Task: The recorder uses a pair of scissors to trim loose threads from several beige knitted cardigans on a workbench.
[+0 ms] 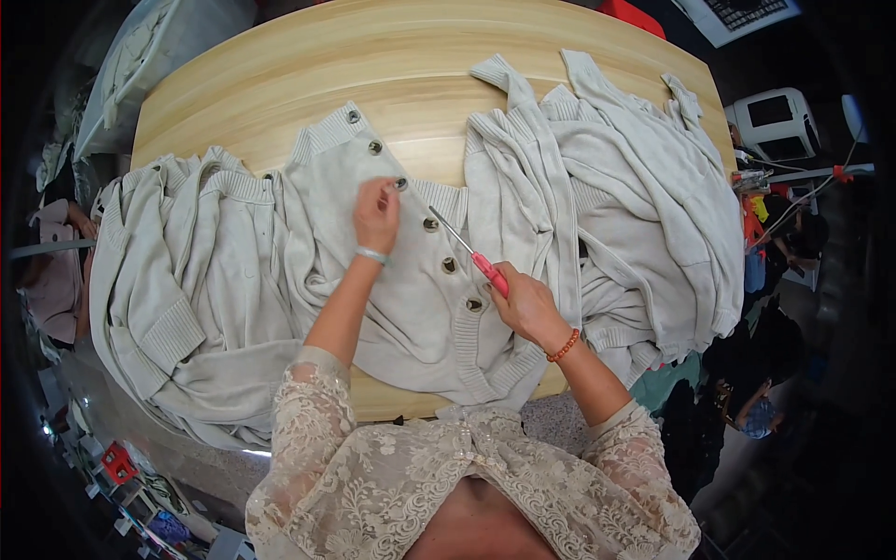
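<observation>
A light grey knitted cardigan (401, 280) lies spread in front of me, its button band running diagonally with several dark buttons (449, 265). My left hand (376, 213) is over the upper part of the band, fingers curled and slightly blurred beside a button (401, 184). Whatever they pinch, if anything, is hidden. In my right hand (527, 303) is a slim, pointed metal tool with a pink-red handle (490, 273). The fingers wrap round the handle, and the metal shaft (450, 228) points up and left toward the band, its tip near a button (430, 224).
More grey knitwear (201, 280) is heaped at the left and hangs over the table edge. A larger pile of cardigans (644, 205) covers the right side. The wooden table (373, 56) has a curved far edge. A clear plastic bin (149, 56) stands far left; other people work on both sides.
</observation>
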`<control>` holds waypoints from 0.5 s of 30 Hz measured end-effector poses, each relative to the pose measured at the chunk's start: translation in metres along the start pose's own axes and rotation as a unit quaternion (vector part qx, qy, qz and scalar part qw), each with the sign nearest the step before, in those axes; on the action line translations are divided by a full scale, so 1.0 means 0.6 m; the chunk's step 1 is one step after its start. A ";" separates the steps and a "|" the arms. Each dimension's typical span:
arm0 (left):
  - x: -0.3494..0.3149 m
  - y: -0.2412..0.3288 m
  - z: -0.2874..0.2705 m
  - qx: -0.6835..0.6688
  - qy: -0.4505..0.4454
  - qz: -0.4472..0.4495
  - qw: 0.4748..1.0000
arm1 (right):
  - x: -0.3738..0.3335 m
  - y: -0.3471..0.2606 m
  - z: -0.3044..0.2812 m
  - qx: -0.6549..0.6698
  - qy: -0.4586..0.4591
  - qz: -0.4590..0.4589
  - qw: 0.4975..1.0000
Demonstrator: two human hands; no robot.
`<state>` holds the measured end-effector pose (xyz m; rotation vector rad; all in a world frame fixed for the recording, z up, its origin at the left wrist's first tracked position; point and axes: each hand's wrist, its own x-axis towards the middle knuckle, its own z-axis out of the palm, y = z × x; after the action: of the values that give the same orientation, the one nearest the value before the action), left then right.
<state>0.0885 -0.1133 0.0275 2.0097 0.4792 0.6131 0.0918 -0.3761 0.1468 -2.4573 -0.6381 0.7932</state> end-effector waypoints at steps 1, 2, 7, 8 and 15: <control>0.029 -0.011 -0.003 0.009 0.024 0.014 1.000 | 0.003 -0.007 -0.002 -0.001 -0.001 -0.004 1.000; 0.059 -0.020 -0.004 0.018 0.048 0.027 0.998 | 0.008 -0.014 -0.005 0.002 -0.004 -0.003 1.000; 0.122 -0.096 0.005 0.137 -0.014 0.108 0.985 | 0.059 -0.049 -0.004 -0.013 -0.018 0.014 1.000; 0.124 -0.102 0.007 0.136 -0.011 0.109 0.985 | 0.072 -0.052 -0.003 -0.019 -0.021 0.013 1.000; 0.127 -0.115 0.010 0.115 -0.004 0.167 0.979 | 0.185 -0.093 0.000 -0.031 -0.007 -0.016 0.999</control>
<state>0.1469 -0.0419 -0.0180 2.3369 0.2154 0.7821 0.1564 -0.2707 0.1329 -2.4921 -0.7167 0.7907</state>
